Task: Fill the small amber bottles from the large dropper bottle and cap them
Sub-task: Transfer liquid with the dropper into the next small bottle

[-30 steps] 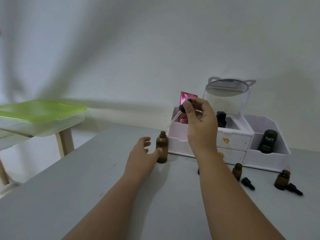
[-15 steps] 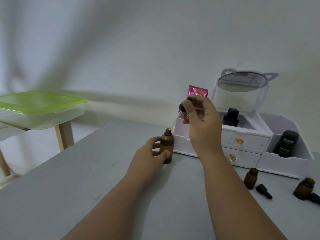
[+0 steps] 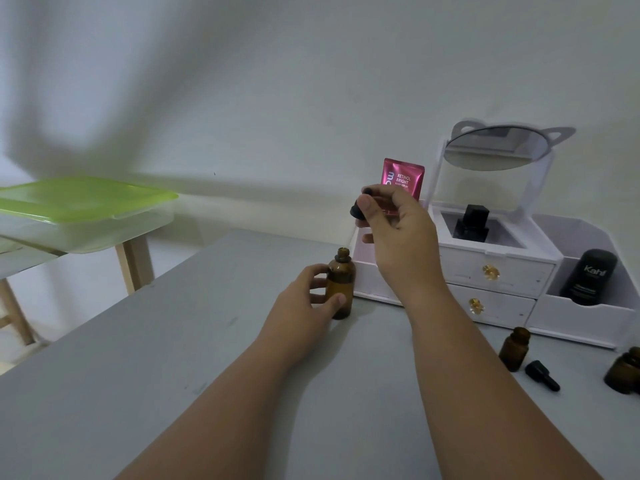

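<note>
On the grey table (image 3: 145, 358), the large amber dropper bottle (image 3: 341, 289) stood upright and uncapped, just in front of the left end of a white drawer organiser (image 3: 498, 271). The left hand (image 3: 304, 306) was wrapped around the bottle's lower body — thumb on the near side, fingers curled behind it — steadying it on the tabletop. The right hand (image 3: 398, 233) was raised above and slightly to the right of the bottle's open neck, thumb and fingers pinched on the black dropper cap (image 3: 358, 209) (the glass pipette below it was too faint to make out clearly).

Well to the right, near the table's edge of view, a small amber bottle (image 3: 514, 348) stood open with a black cap (image 3: 542, 375) lying on its side just beside it, and a second small bottle (image 3: 625, 374) was cut off by the frame.

Behind the raised hand a pink sachet (image 3: 403, 176) stood in the organiser, which also carried a tilted mirror (image 3: 497, 150) with cat ears, a black square bottle (image 3: 472, 223) in the top tray, and a dark cylindrical container (image 3: 594, 275) in the right-hand compartment. Far left, a clear box with a green lid (image 3: 79, 199) sat on a wooden stand — well apart from the work.
</note>
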